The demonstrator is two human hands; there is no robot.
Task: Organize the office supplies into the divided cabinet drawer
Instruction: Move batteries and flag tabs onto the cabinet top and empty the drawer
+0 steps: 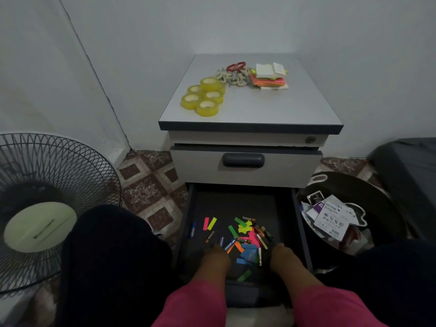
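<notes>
Resting in the drawer point(297, 223), left hand point(215, 258) and right hand point(283, 257) flank the batteries point(260, 239); grip state unclear.

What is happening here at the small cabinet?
A person in pink sleeves reaches both hands, left hand and right hand, into the open bottom drawer. Batteries and coloured paper strips lie scattered loose inside it. Neither hand clearly holds anything. On the cabinet top wait yellow tape rolls, scissors and a stack of sticky notes.
</notes>
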